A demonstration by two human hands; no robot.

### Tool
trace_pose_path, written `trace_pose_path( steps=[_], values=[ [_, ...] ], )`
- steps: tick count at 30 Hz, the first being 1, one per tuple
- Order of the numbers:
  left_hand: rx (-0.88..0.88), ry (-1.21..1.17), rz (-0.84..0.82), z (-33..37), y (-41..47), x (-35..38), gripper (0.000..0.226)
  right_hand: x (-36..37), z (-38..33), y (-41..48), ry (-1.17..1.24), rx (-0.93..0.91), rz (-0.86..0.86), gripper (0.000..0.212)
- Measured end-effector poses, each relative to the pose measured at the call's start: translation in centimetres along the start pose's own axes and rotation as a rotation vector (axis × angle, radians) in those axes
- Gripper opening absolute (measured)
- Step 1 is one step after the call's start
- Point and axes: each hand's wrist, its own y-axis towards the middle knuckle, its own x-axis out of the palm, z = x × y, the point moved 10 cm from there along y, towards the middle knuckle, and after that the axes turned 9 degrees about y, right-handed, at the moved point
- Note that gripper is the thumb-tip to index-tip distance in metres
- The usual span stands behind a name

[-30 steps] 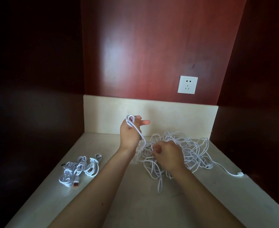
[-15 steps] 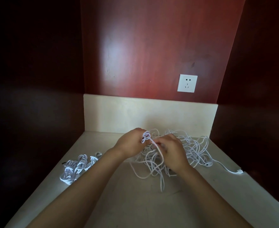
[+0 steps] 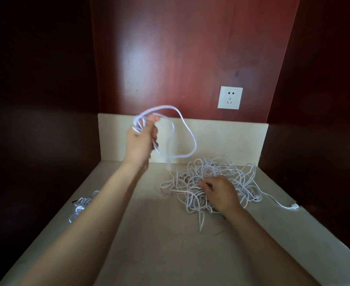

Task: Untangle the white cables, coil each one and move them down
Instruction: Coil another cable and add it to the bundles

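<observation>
The left hand (image 3: pixel 141 139) is closed round a few small turns of white cable (image 3: pixel 138 123) and now sits high, left of centre in the frame, in front of the pale back strip. Half a second ago it was low, pressed against the other hand at the pile. Lifting it has drawn out a long loop (image 3: pixel 191 139), which hangs blurred from the fist and runs back down to the pile.

The right hand (image 3: pixel 221 193) has stayed low, right of centre, with its fingers bent into the pile (image 3: pixel 221 172), apparently pinching strands to hold it down on the counter (image 3: pixel 159 244).

I judge that this cable is coming free and that another turn can go onto the coil. Most of the pile is still knotted. A plug (image 3: pixel 293 207) trails off at the right edge. Finished bundles (image 3: pixel 81 203) lie at the lower left, partly hidden behind the forearm.
</observation>
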Motion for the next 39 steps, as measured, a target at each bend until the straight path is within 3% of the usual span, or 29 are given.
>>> trace_pose_path(
  steps=[3, 7, 11, 14, 18, 22, 26, 29, 32, 36, 39],
  values=[
    [0.044, 0.096, 0.026, 2.0, 0.9, -0.7, 0.022, 0.2, 0.0, 0.4, 0.067, 0.029, -0.015, 0.026],
    [0.02, 0.265, -0.05, -0.3, -0.2, 0.3, 0.021, -2.1, -2.3, 1.4, 0.575, 0.114, 0.177, 0.022],
    [-0.102, 0.287, -0.063, -3.7, -0.6, 0.1, 0.022, -3.0, -5.3, 1.0, 0.772, 0.086, 0.229, 0.017],
    [-0.145, 0.275, -0.008, -5.0, -0.6, -0.9, 0.024, -0.6, -7.0, -0.2, 0.528, 0.051, 0.109, 0.013],
    [-0.235, 0.317, 0.004, -8.1, -1.5, -1.4, 0.017, 5.6, -6.1, -2.3, -0.075, 0.076, -0.273, 0.058],
    [-0.343, 0.284, 0.003, -11.9, -3.2, -0.7, 0.024, 6.5, -3.9, -2.1, -0.315, 0.011, -0.338, 0.06],
    [-0.393, 0.211, -0.025, -13.8, -4.3, 1.6, 0.031, 6.2, -0.9, -1.0, -0.346, -0.01, -0.34, 0.053],
    [-0.416, 0.195, -0.065, -14.6, -4.7, 3.6, 0.024, 5.1, 1.9, 0.0, -0.391, 0.005, -0.309, 0.05],
    [-0.415, 0.191, -0.114, -15.2, -4.7, 5.4, 0.014, 3.1, 5.3, 0.6, -0.405, 0.086, -0.288, 0.05],
    [-0.434, 0.197, -0.204, -16.3, -4.7, 7.7, 0.017, 0.6, 10.1, 0.9, -0.448, 0.216, -0.29, 0.05],
    [-0.429, 0.254, -0.26, -16.4, -4.7, 8.3, 0.022, -0.9, 10.1, 1.5, -0.29, 0.277, -0.233, 0.04]
  ],
)
